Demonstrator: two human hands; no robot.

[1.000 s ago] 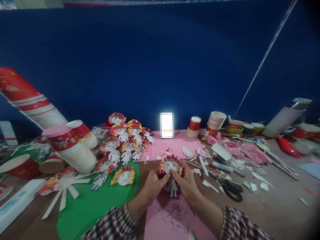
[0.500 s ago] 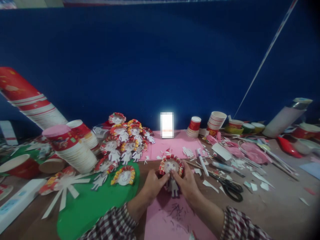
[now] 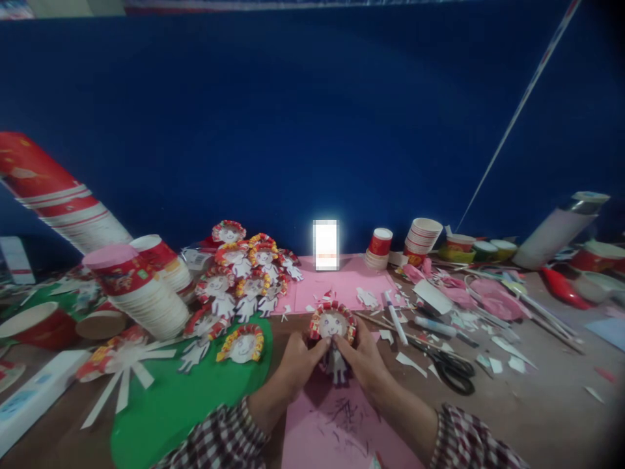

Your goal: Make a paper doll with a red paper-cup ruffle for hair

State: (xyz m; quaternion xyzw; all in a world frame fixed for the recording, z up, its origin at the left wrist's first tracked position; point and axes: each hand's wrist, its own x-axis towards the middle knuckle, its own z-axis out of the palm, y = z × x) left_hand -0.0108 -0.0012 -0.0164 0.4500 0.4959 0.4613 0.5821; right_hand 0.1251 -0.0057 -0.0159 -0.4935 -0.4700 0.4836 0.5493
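Observation:
Between both hands is a paper-cup doll [image 3: 334,323], with a drawn smiling face, curled red and yellow strips round its head and a white paper body hanging below. My left hand [image 3: 301,357] grips its left side, thumb pressed on the front near the chin. From the other side my right hand [image 3: 365,357] holds it the same way, its thumb close to the left one. The fingers behind the doll are hidden. Beneath lies a pink sheet [image 3: 312,433] with dark marks on it. Similar dolls [image 3: 247,286] are heaped to the left.
A green mat [image 3: 195,404] with a finished-looking cup face [image 3: 243,345] and a strip-cut cup [image 3: 129,355] lies left. Stacked paper cups [image 3: 141,293] lean behind. Scissors [image 3: 452,371], a white marker [image 3: 395,318] and paper scraps [image 3: 417,363] lie right. A blue partition [image 3: 312,117] stands behind.
The doll has shifted very slightly left and tilted a little, and more of its drawn mouth shows above the thumbs. Both hands keep their hold.

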